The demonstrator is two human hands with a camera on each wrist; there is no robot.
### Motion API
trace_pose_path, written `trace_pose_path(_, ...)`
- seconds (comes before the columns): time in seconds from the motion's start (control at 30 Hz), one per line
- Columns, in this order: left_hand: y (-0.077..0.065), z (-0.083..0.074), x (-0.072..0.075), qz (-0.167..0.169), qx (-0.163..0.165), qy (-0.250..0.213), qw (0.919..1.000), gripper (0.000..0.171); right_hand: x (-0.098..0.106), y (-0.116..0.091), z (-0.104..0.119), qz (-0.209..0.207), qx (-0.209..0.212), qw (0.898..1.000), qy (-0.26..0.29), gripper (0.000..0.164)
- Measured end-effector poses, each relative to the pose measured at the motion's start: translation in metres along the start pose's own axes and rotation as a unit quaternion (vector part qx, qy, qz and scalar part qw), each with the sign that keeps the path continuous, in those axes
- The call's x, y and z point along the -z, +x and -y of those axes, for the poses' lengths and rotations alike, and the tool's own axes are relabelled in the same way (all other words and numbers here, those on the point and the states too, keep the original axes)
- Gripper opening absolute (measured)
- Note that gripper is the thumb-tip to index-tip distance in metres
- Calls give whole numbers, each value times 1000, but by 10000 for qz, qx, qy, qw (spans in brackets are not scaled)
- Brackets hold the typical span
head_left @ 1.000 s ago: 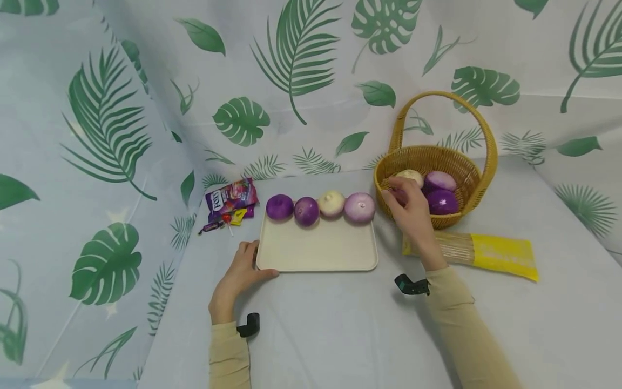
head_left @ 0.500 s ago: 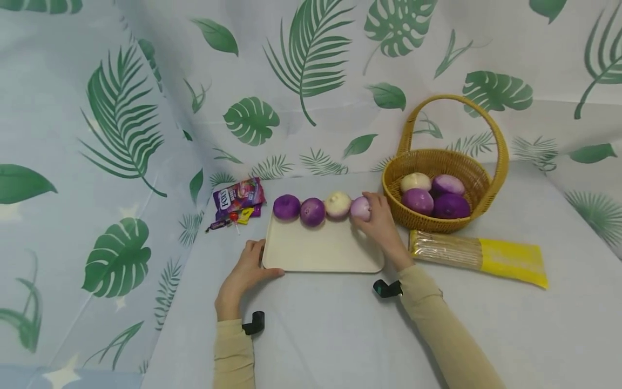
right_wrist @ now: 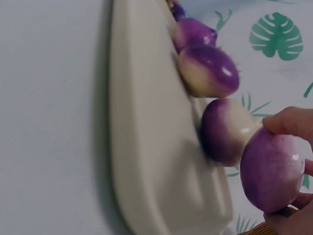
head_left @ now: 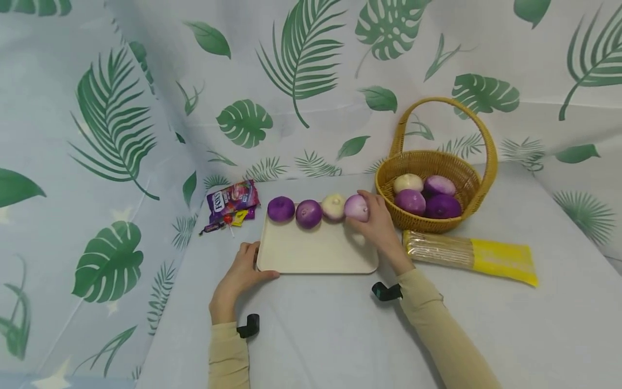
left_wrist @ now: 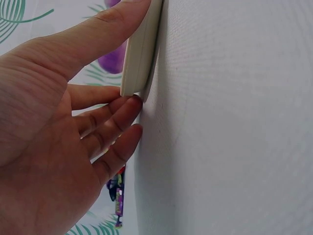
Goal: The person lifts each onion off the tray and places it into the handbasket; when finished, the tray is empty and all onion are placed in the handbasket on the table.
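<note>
My left hand holds the near left corner of a cream tray. Its thumb lies along the front edge, and in the left wrist view the fingertips touch the corner's side. At the tray's far right, my right hand grips a pale purple onion between thumb and fingers. Left of it along the back rim sit a white-topped onion, a purple onion and a darker purple onion. The right wrist view shows the gripped onion beside the white-topped one.
Behind the right hand stands a wicker basket with a tall handle and several onions inside. A yellow pack of noodle-like sticks lies in front of it. Left of the tray are a purple candy bag and a red lollipop.
My right hand has come left from the basket onto the pale onion at the tray's right end, uncovering the purple onion in the basket. The left hand has stayed on the tray corner.
</note>
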State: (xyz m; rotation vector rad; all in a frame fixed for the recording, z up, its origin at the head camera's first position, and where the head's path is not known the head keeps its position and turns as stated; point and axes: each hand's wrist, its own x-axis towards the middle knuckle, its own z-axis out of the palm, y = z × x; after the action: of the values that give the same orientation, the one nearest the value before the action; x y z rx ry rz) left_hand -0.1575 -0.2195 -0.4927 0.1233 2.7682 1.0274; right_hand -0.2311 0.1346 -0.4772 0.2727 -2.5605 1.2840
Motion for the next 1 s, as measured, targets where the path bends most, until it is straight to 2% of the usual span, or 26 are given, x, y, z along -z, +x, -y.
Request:
trace_pose_path(0.23, -1, 0, 3, 5, 79, -27, 10000, 99, 16, 5, 22, -126, 258, 9992, 284, 75)
trace_pose_path(0.4, 0, 1, 4, -14, 77, -14, 10000, 99, 34, 10, 26, -268, 84, 9985, 473, 74)
trace_pose_path(0.77, 1, 2, -1, 6, 122, -7, 9999, 97, 75, 31, 3, -399, -518, 9970, 416, 76)
trace_pose_path(1.0, 1, 1, 0, 12, 102, -52, 9999, 97, 87, 34, -12, -379, -858, 9948, 406, 76)
